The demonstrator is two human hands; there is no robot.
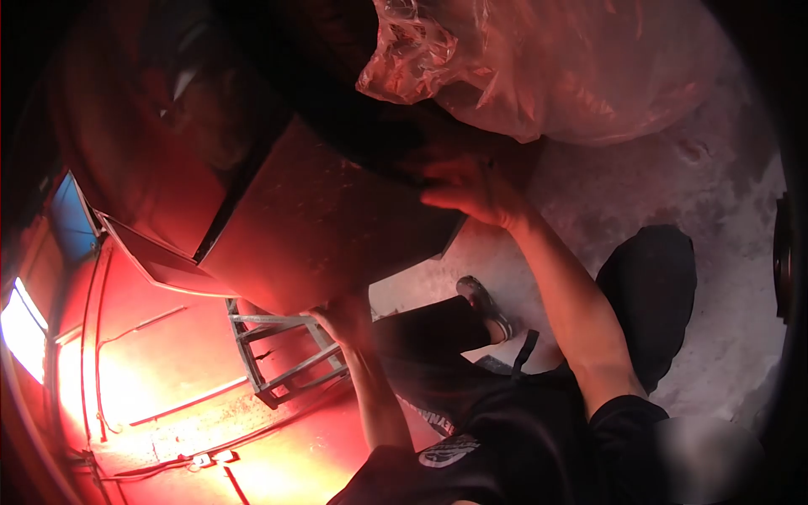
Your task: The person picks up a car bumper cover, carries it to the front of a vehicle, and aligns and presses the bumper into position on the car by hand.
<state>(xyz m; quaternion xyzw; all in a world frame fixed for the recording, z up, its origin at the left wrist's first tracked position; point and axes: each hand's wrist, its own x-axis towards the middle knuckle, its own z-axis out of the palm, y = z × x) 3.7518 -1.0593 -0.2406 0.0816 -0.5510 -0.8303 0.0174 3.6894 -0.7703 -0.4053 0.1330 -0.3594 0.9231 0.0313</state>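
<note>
A dark, glossy vehicle body panel (311, 215) fills the middle of the view, its lower edge angled. At that edge is my left hand (342, 318), touching the panel; its fingers are blurred in red shadow, so their grip does not show. To the right, my right hand (475, 189) reaches to the panel's dark curved side, beside what looks like a wheel arch. Its thumb and fingers stretch out, and the fingertips fade into shadow. Above the right hand hangs crumpled clear plastic film (555, 76).
A metal step frame (286, 358) stands below the panel, near my left forearm. Cables (168, 463) run along the red-lit wall (177, 362). At the far left is a bright light (23, 328). My shoe (486, 307) rests on the grey concrete floor (715, 311).
</note>
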